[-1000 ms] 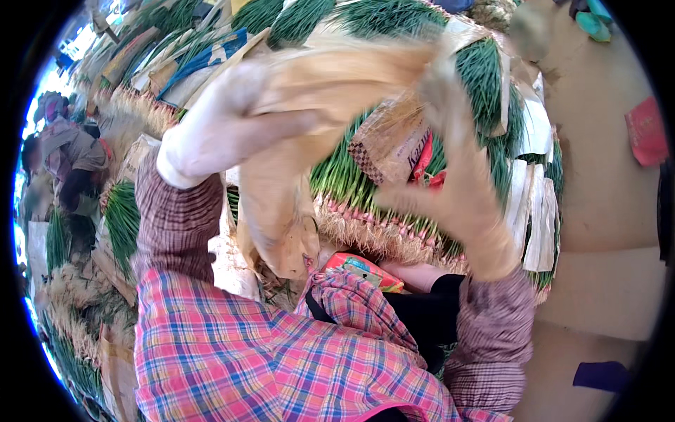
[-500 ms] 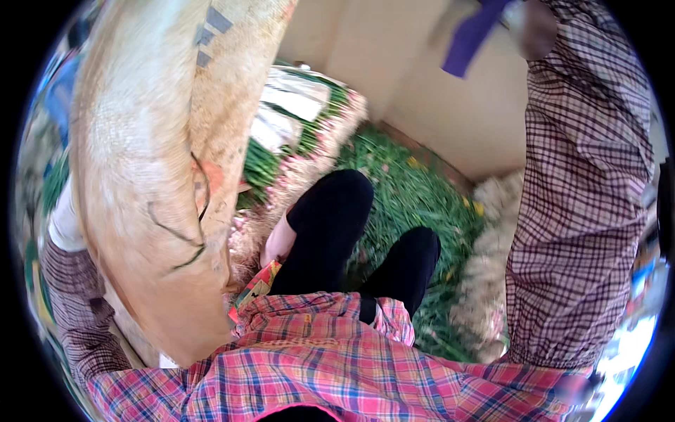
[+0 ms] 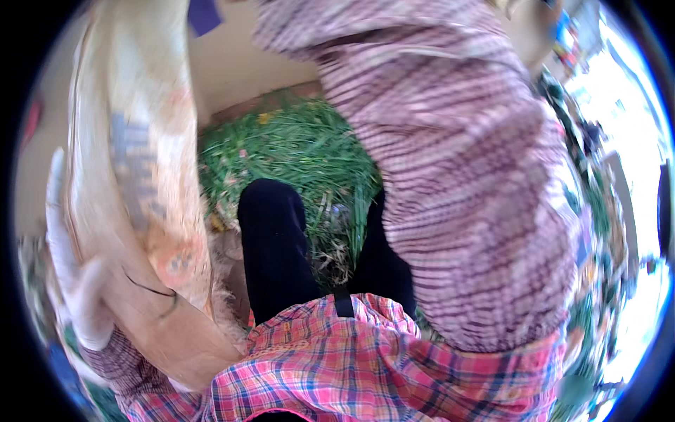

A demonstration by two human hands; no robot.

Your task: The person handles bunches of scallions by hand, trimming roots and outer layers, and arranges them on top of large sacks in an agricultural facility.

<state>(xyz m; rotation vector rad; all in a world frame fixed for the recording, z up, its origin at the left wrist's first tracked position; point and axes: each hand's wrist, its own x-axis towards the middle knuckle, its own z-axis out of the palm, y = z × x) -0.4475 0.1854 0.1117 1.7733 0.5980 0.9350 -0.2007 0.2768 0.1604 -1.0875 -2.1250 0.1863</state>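
A worn, whitish woven sack [image 3: 165, 98] with faded grey-blue print and an orange mark stands tall along my left side. One dark cord [image 3: 151, 288] lies across its lower part. My left hand [image 3: 88, 299], in a white glove, rests against the sack's outer side, fingers stretched out and thumb apart. Across the upper middle reaches my right arm in a loose checked sleeve [image 3: 457, 162], blurred by motion. My right hand lies past the top edge, out of sight. Near the top, beside the sack, hangs a purple strip [image 3: 204, 15]; what holds it is hidden.
Loose green leafy stalks [image 3: 288, 141] cover the floor before my dark-trousered knees [image 3: 274, 232]. Behind them rises a beige wall [image 3: 246, 70]. More greenery [image 3: 598, 211] and a bright opening are at the right, blurred.
The view has turned, so the bundled scallions have left it. My right arm has swung from the right edge toward the upper middle. My gloved left hand now shows beside the sack.
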